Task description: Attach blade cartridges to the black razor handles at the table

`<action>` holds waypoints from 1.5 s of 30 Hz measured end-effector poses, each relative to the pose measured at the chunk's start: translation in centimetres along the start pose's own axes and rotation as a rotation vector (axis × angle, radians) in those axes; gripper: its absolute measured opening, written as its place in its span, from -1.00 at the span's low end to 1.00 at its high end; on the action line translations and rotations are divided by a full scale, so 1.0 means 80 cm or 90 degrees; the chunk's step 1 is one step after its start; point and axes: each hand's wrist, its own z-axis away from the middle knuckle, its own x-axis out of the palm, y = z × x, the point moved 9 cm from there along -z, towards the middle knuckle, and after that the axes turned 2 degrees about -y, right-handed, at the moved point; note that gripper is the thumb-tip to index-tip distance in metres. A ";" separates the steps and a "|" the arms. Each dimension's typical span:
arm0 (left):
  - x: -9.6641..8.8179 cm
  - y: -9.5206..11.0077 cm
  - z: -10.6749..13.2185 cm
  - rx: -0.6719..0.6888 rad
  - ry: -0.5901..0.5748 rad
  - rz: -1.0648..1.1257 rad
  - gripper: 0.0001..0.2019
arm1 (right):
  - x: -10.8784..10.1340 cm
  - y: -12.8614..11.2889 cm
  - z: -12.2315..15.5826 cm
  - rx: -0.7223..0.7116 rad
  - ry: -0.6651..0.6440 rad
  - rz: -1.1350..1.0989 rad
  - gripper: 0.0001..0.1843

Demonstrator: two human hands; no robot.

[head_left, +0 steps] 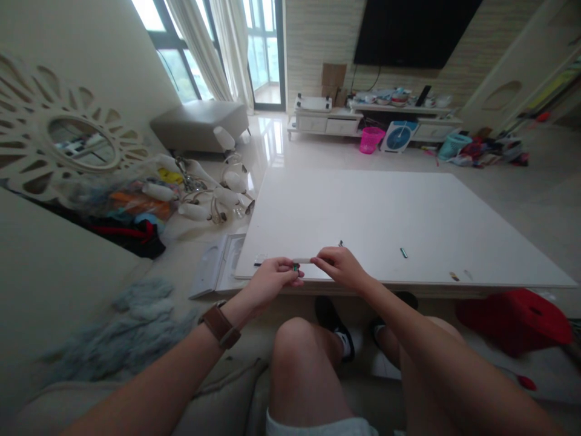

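My left hand point(276, 277), with a brown watch strap on the wrist, is closed above the front edge of the white table point(363, 212). Its fingers grip a small green-and-dark piece point(296, 267), too small to name. A slim white stick-like piece point(303, 261) spans the gap between both hands. My right hand point(338, 266) pinches the right end of that stick. Just beyond the right knuckles lies a small dark item point(341, 243). Farther right on the tabletop is a short green cylinder, perhaps a battery point(403, 252).
Left of my hands, clear plastic point(260, 259) lies at the table edge, with an open white box point(222, 260) beside it. A small brown piece point(454, 276) rests at the front right. A chandelier point(213, 191) is on the floor left; a red stool point(517, 321) stands right.
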 end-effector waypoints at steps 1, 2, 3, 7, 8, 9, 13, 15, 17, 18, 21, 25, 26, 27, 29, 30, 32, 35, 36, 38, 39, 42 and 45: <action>0.000 0.001 0.000 0.002 0.000 -0.004 -0.90 | -0.004 0.001 0.000 0.006 0.019 -0.002 -0.54; 0.000 0.001 0.000 0.004 0.000 -0.004 -0.90 | -0.006 0.000 0.001 0.007 0.030 -0.007 -0.55; 0.000 0.002 0.000 0.007 0.001 -0.002 -0.90 | -0.006 -0.002 0.001 0.002 0.031 -0.014 -0.56; -0.003 0.004 -0.001 0.021 0.008 0.007 -0.85 | 0.002 -0.008 0.001 -0.014 0.001 0.008 -0.58; -0.004 0.004 -0.001 0.023 0.010 0.005 -0.84 | 0.000 -0.005 0.001 -0.002 0.014 0.026 -0.58; -0.005 0.005 -0.001 0.024 0.012 0.002 -0.83 | -0.003 -0.003 0.002 0.012 0.036 0.040 -0.57; -0.007 0.005 -0.001 0.025 0.017 -0.007 -0.84 | -0.011 -0.001 0.006 0.005 0.067 0.024 -0.58; -0.007 0.004 -0.001 0.023 0.016 -0.009 -0.84 | -0.002 -0.006 0.006 -0.024 0.024 0.011 -0.60; -0.007 0.003 -0.001 0.018 0.015 -0.005 -0.85 | 0.004 -0.007 0.005 -0.027 0.001 0.023 -0.60; -0.007 0.002 -0.001 0.015 0.017 0.000 -0.85 | 0.003 -0.006 0.004 -0.016 0.009 0.036 -0.59; -0.007 0.002 -0.001 0.010 0.022 0.020 -0.88 | -0.006 0.000 0.002 0.019 0.071 0.059 -0.58; -0.006 0.005 0.001 0.005 0.024 0.037 -0.94 | -0.004 -0.007 0.003 -0.020 0.050 0.029 -0.61; -0.006 0.006 0.001 0.006 0.025 0.042 -0.96 | -0.001 -0.008 0.004 -0.028 0.033 0.024 -0.62; -0.006 0.006 0.001 0.005 0.027 0.046 -0.97 | 0.001 -0.008 0.005 -0.029 0.023 0.022 -0.62; -0.007 0.007 0.001 0.003 0.035 0.056 -0.94 | 0.002 -0.005 0.005 -0.016 0.022 0.025 -0.59; -0.007 0.006 0.001 0.002 0.040 0.060 -0.91 | 0.002 -0.003 0.004 -0.008 0.028 0.026 -0.58; -0.008 0.006 0.001 -0.001 0.047 0.063 -0.87 | 0.003 -0.002 0.002 -0.003 0.029 0.025 -0.56; -0.008 0.007 0.001 0.001 0.048 0.067 -0.86 | 0.009 -0.004 -0.001 -0.005 0.014 0.017 -0.55; -0.008 0.007 0.001 0.002 0.048 0.068 -0.86 | 0.010 -0.005 -0.001 -0.007 0.009 0.014 -0.55; -0.008 0.007 0.001 0.004 0.048 0.067 -0.87 | 0.013 -0.005 0.000 -0.008 0.004 0.008 -0.56; -0.008 0.007 0.001 0.003 0.048 0.066 -0.87 | 0.013 -0.005 0.001 -0.008 0.003 0.005 -0.56; -0.007 0.006 0.002 -0.001 0.048 0.079 -0.87 | 0.012 -0.002 0.003 -0.002 0.004 -0.009 -0.56; -0.008 0.006 0.001 0.004 0.055 0.113 -0.86 | 0.010 0.000 0.002 0.008 0.012 -0.028 -0.54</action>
